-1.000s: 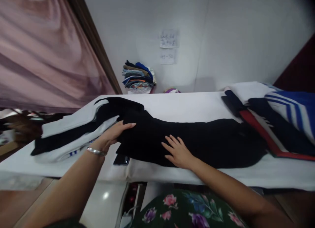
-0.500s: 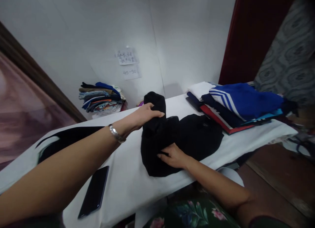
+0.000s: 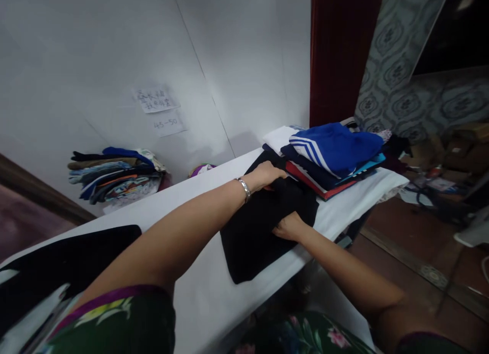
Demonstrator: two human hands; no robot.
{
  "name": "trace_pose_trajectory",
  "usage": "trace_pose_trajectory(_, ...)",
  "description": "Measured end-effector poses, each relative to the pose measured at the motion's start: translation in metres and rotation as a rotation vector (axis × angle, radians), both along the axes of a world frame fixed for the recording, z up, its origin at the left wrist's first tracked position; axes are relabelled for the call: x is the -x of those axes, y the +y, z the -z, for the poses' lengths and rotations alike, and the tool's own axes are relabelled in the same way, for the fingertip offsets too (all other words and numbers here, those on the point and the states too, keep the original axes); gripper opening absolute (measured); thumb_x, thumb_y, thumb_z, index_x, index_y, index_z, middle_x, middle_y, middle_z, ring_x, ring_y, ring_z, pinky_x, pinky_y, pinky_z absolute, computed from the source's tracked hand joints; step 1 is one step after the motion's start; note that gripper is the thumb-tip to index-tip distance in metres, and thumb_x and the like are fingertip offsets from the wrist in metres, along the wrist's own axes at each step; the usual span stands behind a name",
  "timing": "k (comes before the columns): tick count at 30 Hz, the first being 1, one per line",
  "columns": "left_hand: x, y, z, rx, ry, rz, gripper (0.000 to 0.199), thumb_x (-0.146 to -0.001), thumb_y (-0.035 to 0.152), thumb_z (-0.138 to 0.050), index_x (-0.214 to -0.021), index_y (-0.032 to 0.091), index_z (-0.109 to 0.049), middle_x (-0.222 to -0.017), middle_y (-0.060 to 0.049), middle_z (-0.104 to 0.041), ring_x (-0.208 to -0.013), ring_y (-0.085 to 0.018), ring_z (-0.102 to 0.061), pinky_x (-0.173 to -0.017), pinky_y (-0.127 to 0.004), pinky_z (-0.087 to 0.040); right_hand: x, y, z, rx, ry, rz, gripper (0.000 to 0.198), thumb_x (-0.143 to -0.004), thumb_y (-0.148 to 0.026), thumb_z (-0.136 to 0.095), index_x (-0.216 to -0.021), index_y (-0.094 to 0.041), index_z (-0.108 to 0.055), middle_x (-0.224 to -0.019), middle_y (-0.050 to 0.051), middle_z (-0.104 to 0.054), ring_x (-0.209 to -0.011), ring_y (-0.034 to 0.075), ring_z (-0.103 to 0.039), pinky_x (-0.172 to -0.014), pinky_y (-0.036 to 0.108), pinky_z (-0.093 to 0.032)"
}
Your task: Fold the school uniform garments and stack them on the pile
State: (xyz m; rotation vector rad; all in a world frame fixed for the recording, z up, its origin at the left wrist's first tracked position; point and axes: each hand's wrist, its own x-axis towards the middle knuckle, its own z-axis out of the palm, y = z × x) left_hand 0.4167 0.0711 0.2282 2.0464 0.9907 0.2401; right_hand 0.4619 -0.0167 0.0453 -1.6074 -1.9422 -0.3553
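A black garment (image 3: 252, 237) lies partly folded on the white-covered table (image 3: 206, 293); its exact kind does not show. My left hand (image 3: 266, 175), with a silver bracelet at the wrist, grips the far part of the cloth. Nearer the table's front edge, my right hand (image 3: 289, 226) is closed on the same garment, its fingertips hidden under a fold.
To the right sits a stack of folded clothes with a blue striped garment (image 3: 336, 145) on top. Another clothes pile (image 3: 114, 175) stands beyond the table at left. Black cloth (image 3: 76, 262) lies at the near left. Paper notes (image 3: 158, 99) hang on the wall.
My left hand has carried the raised end of the black garment rightward and laid it over the rest. My right hand has shifted slightly right. The view has turned right.
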Motion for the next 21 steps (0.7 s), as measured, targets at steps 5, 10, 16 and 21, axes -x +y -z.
trace_pose_trajectory(5,-0.019,0.008,0.024,0.312,-0.071,0.113,0.044,-0.085,0.049,-0.054,-0.111,0.014,-0.056,-0.084,-0.012,-0.069,-0.074,-0.02,-0.066,-0.065,-0.031,-0.054,-0.028,-0.003,0.03,0.021,-0.016,-0.002,0.035,-0.089,-0.024,-0.043,-0.116,-0.016,-0.065,-0.108,0.015,-0.068,-0.109,0.031,-0.057,-0.102,0.051,-0.039)
trace_pose_trajectory(10,0.044,0.021,0.045,-0.273,-0.273,0.178,0.039,-0.09,0.045,-0.05,-0.119,0.02,-0.055,-0.122,-0.01,-0.063,-0.111,-0.021,-0.059,-0.101,-0.038,-0.044,-0.048,-0.009,0.043,0.025,0.029,0.062,0.042,-0.089,-0.03,-0.044,-0.127,-0.015,-0.057,-0.121,0.017,-0.062,-0.124,0.034,-0.045,-0.106,0.057,-0.029)
trace_pose_trajectory(16,0.121,0.023,0.099,-0.682,0.132,0.141,0.055,-0.093,0.052,-0.04,-0.141,0.023,-0.041,-0.156,-0.01,-0.026,-0.146,-0.028,-0.016,-0.116,-0.054,-0.015,-0.051,-0.011,0.045,0.054,0.0,0.086,0.042,-0.09,-0.032,-0.043,-0.122,-0.011,-0.06,-0.124,0.02,-0.06,-0.119,0.035,-0.048,-0.102,0.057,-0.032)
trace_pose_trajectory(21,0.1,0.014,0.122,-0.715,0.298,0.175,0.065,-0.092,0.062,-0.03,-0.146,0.025,-0.034,-0.158,-0.01,-0.022,-0.145,-0.029,-0.018,-0.114,-0.057,-0.018,-0.064,-0.025,0.04,0.133,-0.044,0.158,0.035,-0.083,-0.025,-0.049,-0.11,-0.013,-0.068,-0.116,0.019,-0.065,-0.115,0.037,-0.051,-0.101,0.059,-0.03)
